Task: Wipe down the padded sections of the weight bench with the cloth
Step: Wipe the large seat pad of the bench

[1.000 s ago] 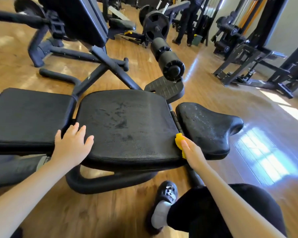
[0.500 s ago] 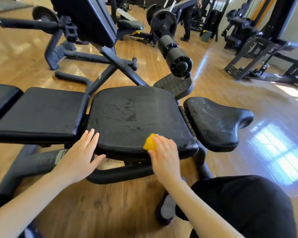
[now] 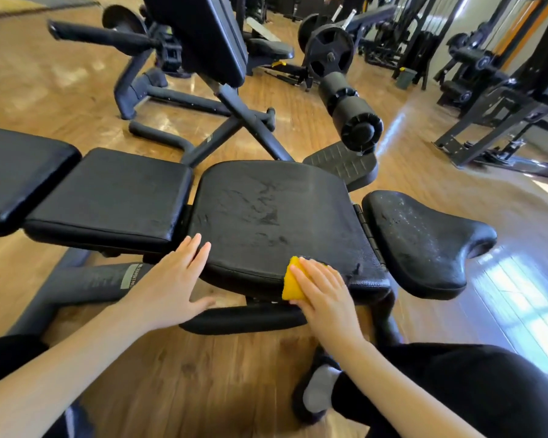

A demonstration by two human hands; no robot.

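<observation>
Weight bench [image 3: 114, 197], black, lying across the view on a dark metal frame, made up of several padded sections in a row. Central pad [image 3: 272, 216]: broad, rounded at the corners, its top showing streaks and smears of moisture. Saddle-shaped seat pad [image 3: 418, 241], just beside the central pad on the right, speckled with droplets. Two flatter pads lie to the left, the nearer one [image 3: 108, 197] just beside the central pad, the farther one [image 3: 16, 175] cut off by the picture's edge. Cloth [image 3: 290, 281]: yellow, folded or bunched, lying over the near edge of the central pad towards its right corner. Right hand [image 3: 321, 290]: laid flat over the cloth, fingers extended and pressing it against the pad's near rim; only the cloth's left part shows from under the fingers. Left hand [image 3: 174, 279]: fingers straight and slightly spread, holding nothing, fingertips at the near left corner of the central pad, thumb out over the frame below. Foam roller [image 3: 350, 112], black, on an arm behind the bench, with a ribbed footplate [image 3: 342, 164] beneath it. Weight plate [image 3: 329, 53] farther back. Floor [image 3: 60, 90]: glossy wood planks. Person's dark-trousered knee [image 3: 475, 390] and a dark shoe with grey sock [image 3: 317, 390] at lower right.
</observation>
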